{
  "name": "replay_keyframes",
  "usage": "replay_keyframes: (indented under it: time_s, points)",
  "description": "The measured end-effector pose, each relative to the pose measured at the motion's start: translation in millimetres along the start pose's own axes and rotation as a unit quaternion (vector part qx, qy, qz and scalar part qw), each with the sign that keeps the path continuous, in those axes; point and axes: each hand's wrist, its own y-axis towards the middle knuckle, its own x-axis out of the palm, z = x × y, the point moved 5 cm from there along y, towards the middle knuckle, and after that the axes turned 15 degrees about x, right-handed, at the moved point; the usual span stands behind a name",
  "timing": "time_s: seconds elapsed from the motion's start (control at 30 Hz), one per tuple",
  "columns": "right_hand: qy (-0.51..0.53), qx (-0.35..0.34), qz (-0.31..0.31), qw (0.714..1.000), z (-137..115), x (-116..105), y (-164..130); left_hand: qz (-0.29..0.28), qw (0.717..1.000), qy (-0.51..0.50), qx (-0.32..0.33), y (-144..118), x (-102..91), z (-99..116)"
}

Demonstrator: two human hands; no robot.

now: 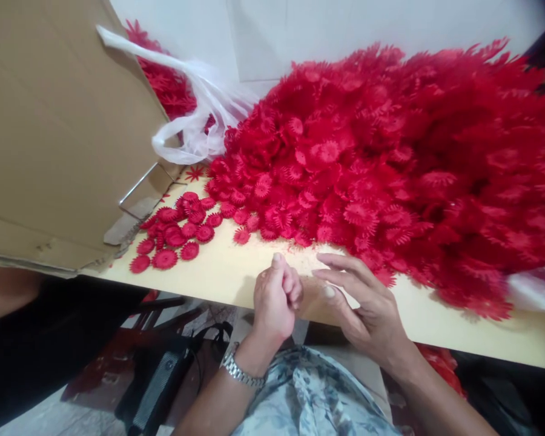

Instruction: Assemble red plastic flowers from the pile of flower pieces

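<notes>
Red plastic flower pieces (390, 163) lie heaped in a great pile across the pale wooden table (227, 275), spilling down to its near edge, with a smaller cluster of loose red discs (177, 233) lying apart to the left, just beside a tilted cardboard box (59, 121). At the table's near edge the left hand (275, 297) is curled into a loose fist, thumb up; whether anything sits inside it cannot be told. Its wrist carries a metal watch (238, 368). Just beside it the right hand (367, 303) is spread open and flat, fingers (340, 261) reaching toward the foot of the pile, holding nothing. A clear plastic bag (200, 115) drapes between the box and the heap. No writing or label can be read anywhere.
</notes>
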Motion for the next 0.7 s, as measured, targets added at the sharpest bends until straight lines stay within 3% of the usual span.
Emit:
replay_keyframes:
  time_s: [0.13, 0.23, 0.4, 0.5, 0.63, 0.7]
  points:
    - [0.063, 0.04, -0.002, 0.997, -3, -3, 14, 0.019, 0.995, 0.074, 0.06, 4, -1.8, -2]
    - [0.141, 0.083, 0.012, 0.986, -6, 1, 35, -0.016, 0.988, 0.098, 0.117, 4, 12.5, -1]
    - [0.213, 0.129, -0.016, 0.968, -2, 23, 61, -0.042, 0.995, 0.042, 0.078, -3, 41.6, -7]
    - [0.206, 0.132, -0.046, 0.968, -6, 32, 49, -0.041, 0.995, 0.042, 0.079, 3, 45.2, -2]
    - [0.204, 0.11, -0.106, 0.967, -21, 41, 16, -0.081, 0.979, 0.086, 0.163, 24, 45.9, 19]
    - [0.214, 0.103, -0.096, 0.967, -24, 39, 12, -0.079, 0.975, 0.083, 0.19, 30, 47.3, 26]
